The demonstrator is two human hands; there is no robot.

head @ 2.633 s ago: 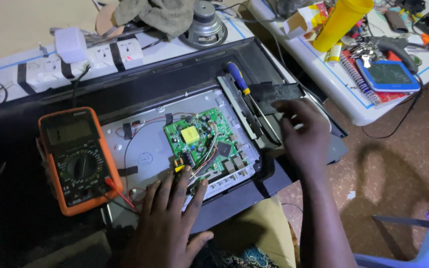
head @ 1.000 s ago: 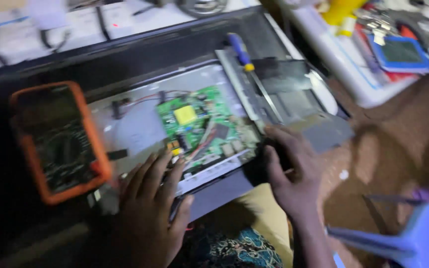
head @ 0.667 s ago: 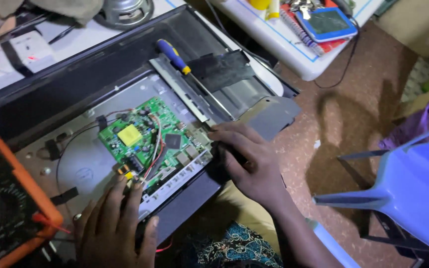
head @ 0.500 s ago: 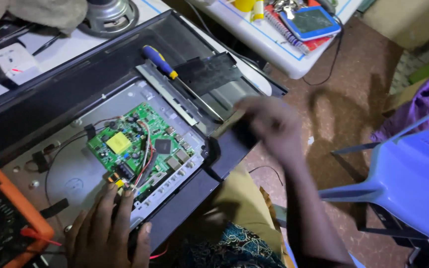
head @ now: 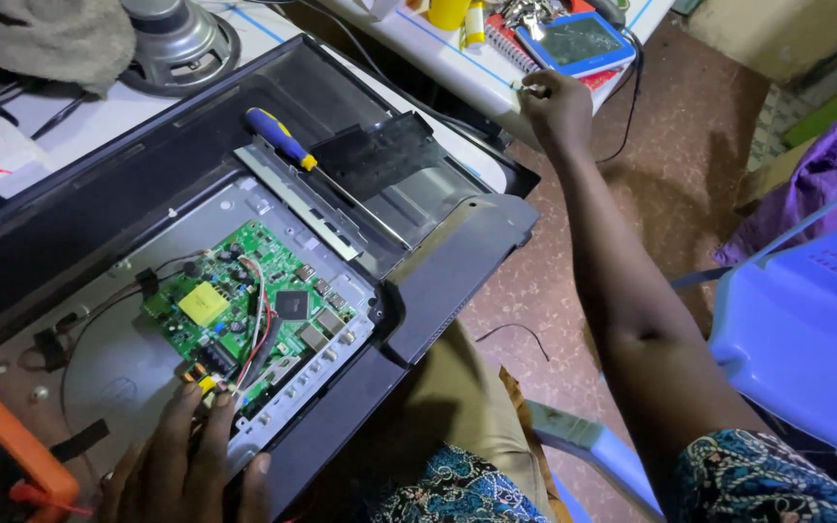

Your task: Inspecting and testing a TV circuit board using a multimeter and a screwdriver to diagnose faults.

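Note:
An opened flat television (head: 79,223) lies face down, its green circuit board (head: 244,310) bared on a grey metal plate. My left hand (head: 181,465) rests flat at the board's near corner, fingertips touching the red and yellow wires there. My right hand (head: 556,105) is stretched far to the right, to the edge of a white table (head: 457,68), with its fingers pinched on a small pale object that is too small to identify. A screwdriver with a blue and yellow handle (head: 281,138) lies on the television's upper rail, away from both hands.
An orange multimeter (head: 2,455) sits at the lower left. A loose black cover (head: 380,155) lies beside the screwdriver. A speaker (head: 171,39) and grey cloth (head: 50,39) are at the back. A blue-framed device (head: 578,44) lies by my right hand. A blue plastic chair (head: 816,320) stands right.
My right hand left the board's right edge and swung out to the white table. My left hand stayed at the board's near corner. The view shifted right.

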